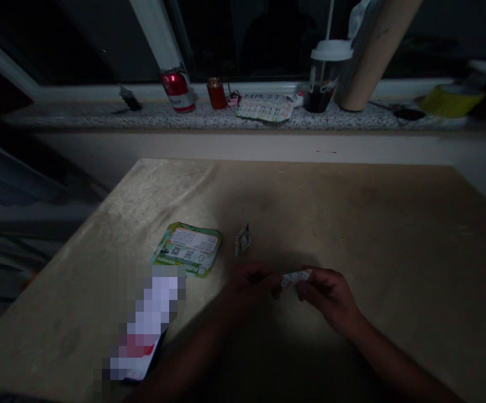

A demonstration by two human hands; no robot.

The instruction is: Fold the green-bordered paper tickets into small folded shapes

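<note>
A small, pale printed piece of paper or card (295, 276) is stretched between my two hands, just above the tabletop. My left hand (255, 282) pinches its left end, and my right hand (329, 291) grips the other end between thumb and fingers. What is printed on it is too dim to read. Beyond my left hand, a small folded printed piece (242, 240) stands on edge on the table. A green packet (189, 249) with a white text panel and square codes lies flat to its left.
A phone (142, 366) with a blurred-out screen lies by my left forearm on the table (377, 224). Along the windowsill stand a red can (178, 92), a small red jar (216, 94), a printed sheet (265, 107), a lidded cup with straw (322, 84), a cardboard tube (375, 56) and a yellow roll (453, 101).
</note>
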